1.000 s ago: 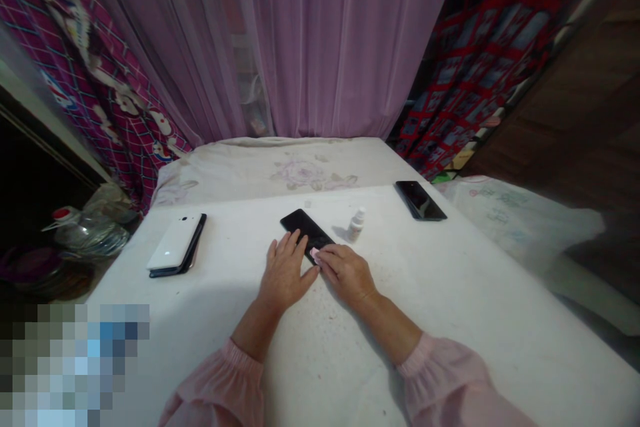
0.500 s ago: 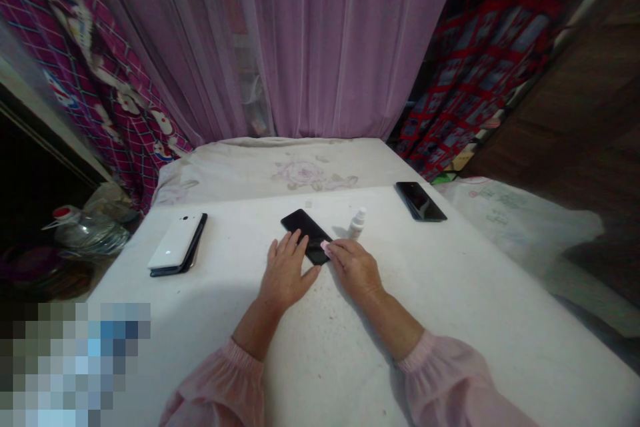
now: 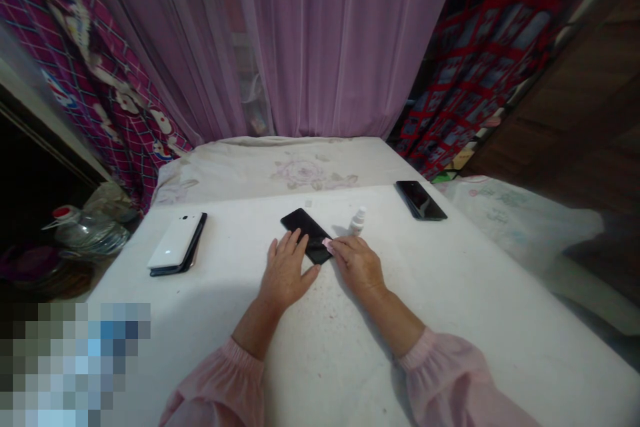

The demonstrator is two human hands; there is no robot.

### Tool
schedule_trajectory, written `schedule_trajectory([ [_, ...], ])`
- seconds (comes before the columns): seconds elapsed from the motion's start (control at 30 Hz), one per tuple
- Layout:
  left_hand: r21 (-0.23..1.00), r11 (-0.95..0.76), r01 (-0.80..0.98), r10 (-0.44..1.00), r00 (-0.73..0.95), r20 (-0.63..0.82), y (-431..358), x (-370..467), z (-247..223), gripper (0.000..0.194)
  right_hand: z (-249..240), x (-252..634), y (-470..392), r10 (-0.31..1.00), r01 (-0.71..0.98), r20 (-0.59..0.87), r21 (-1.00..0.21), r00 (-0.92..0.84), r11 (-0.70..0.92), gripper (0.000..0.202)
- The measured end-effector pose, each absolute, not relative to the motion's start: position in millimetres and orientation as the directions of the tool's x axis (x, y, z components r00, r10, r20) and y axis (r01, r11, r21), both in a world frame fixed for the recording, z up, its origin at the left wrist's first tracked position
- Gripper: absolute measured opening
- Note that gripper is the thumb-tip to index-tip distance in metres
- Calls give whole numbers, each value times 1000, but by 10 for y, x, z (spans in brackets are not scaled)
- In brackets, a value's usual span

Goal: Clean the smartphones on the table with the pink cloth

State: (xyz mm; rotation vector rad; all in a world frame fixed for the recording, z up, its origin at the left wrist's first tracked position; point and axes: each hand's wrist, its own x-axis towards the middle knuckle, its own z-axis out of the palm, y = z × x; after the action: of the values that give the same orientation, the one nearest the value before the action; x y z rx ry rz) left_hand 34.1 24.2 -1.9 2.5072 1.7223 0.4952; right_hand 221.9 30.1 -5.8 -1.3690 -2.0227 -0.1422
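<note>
The black phone (image 3: 313,233) lies flat on the table (image 3: 460,307), in front of the two hands and set at a slant. The left hand (image 3: 286,272) is spread open, palm down, its fingertips resting on the near left side of the phone; its grip is not closed on anything. The right hand (image 3: 358,264) has its grip closed between thumb and fingers on a small pink cloth (image 3: 327,245), which sits at the right side of the phone screen, near its lower end. A small white bottle (image 3: 357,220) stands upright just beyond the right hand. At the left, a white phone (image 3: 176,240) lies on top of a dark phone (image 3: 193,255). At the far right lie dark phones (image 3: 424,201), overlapping.
</note>
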Motion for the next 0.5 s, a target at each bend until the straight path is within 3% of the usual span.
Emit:
schedule_trajectory([
  [0.1, 230, -375, 898, 917, 323, 234, 242, 342, -18, 60, -64, 2237, 322, 780, 847, 587, -284, -218, 450, 19],
  [0.27, 246, -382, 891, 914, 324, 246, 247, 343, -19, 60, -98, 2215, 321, 807, 787, 558, -402, -196, 469, 24],
  [0.5, 311, -459, 832, 872, 355, 337, 289, 325, -12, 41, -65, 2208, 267, 798, 746, 566, -438, -205, 502, 21],
])
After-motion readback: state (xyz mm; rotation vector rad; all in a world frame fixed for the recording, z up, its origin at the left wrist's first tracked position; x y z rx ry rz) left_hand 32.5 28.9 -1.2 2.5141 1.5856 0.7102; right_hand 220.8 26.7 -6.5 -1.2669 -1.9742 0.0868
